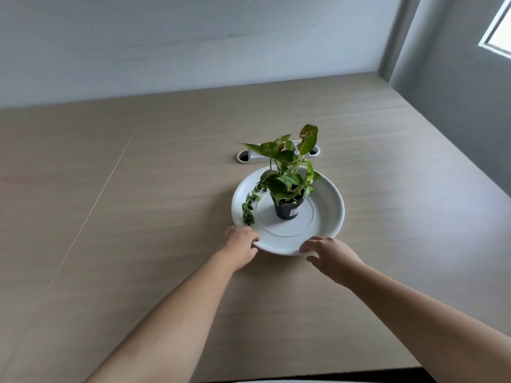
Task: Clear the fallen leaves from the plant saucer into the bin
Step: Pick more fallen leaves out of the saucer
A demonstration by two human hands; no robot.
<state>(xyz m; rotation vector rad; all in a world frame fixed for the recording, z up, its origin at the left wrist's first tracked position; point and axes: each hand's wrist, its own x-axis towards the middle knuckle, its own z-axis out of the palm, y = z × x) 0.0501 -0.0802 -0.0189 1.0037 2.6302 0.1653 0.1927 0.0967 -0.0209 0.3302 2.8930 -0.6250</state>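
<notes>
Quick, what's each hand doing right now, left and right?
Left hand: closed on the near-left rim of the saucer.
Right hand: open, fingers spread at the saucer's near rim, not clearly gripping it.

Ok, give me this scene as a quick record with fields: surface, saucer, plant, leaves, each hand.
surface: wooden table
saucer: white saucer, round, on the table
plant: potted plant, upright at the saucer's centre
leaves: fallen leaves along the saucer's left inner edge
left hand: left hand gripping the near-left rim
right hand: right hand at the near-right rim, fingers spread
bin: not visible
</notes>
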